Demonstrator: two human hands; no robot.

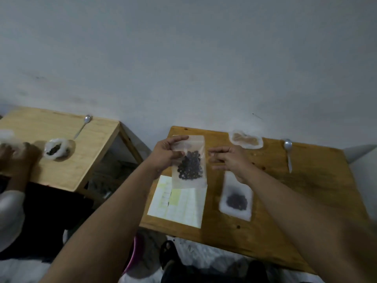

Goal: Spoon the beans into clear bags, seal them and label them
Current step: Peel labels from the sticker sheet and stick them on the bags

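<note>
Head view: left hand (166, 153) pinches bean bag (188, 166) (held upright); right hand (230, 160) blurry, fingers straight, holding nothing, beside bag.

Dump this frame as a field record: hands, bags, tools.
left hand: grips the clear plastic bag of dark beans near its top, upright above the brown wooden table
right hand: fingers extended beside that bag, holding nothing; contact unclear
bag 2: another clear bag of beans, blurred, flat on that table
labels: white-and-yellow paper sheet, flat on the table below the held bag
spoon: silver metal spoon, lying on the table's right side, untouched
seal state: cannot tell
</note>
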